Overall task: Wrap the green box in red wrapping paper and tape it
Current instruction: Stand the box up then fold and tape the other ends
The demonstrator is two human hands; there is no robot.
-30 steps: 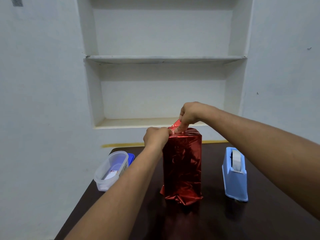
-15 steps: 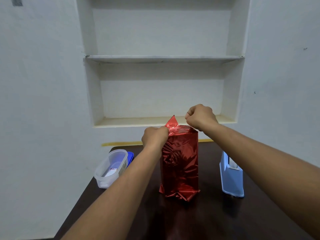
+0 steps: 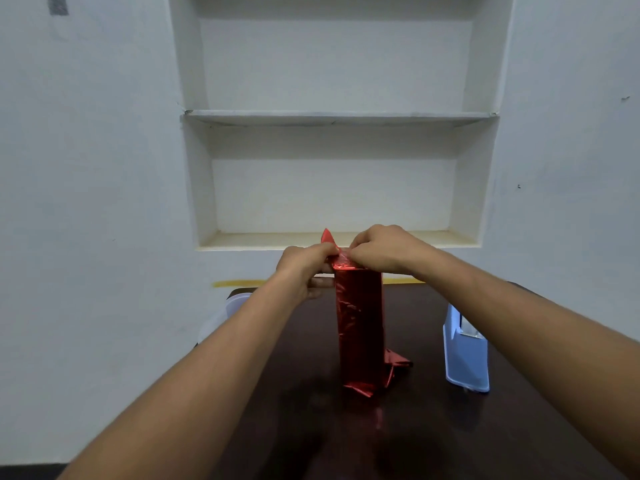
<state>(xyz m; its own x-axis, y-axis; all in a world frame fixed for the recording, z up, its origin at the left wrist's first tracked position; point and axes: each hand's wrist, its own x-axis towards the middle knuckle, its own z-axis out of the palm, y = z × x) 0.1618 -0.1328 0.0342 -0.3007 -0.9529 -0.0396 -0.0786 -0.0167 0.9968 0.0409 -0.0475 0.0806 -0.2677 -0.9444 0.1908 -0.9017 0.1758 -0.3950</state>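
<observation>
White walls and a two-shelf niche [image 3: 332,116] rise behind the grip; a dark table [image 3: 415,445] lies below it. One wrapped box [image 3: 360,327] stands upright under both hands, left hand [image 3: 304,268] and right hand [image 3: 384,251] pinching its top paper. One blue dispenser [image 3: 465,358] stands right; one clear tub [image 3: 235,303] left, mostly hidden by the forearm.

The room is evenly lit with soft, cool light. The shiny red paper [image 3: 360,327] gleams and mirrors on the dark table [image 3: 415,438]. Under the shelf [image 3: 339,116] lies soft shadow. Edges bend outward, slightly blurry.
</observation>
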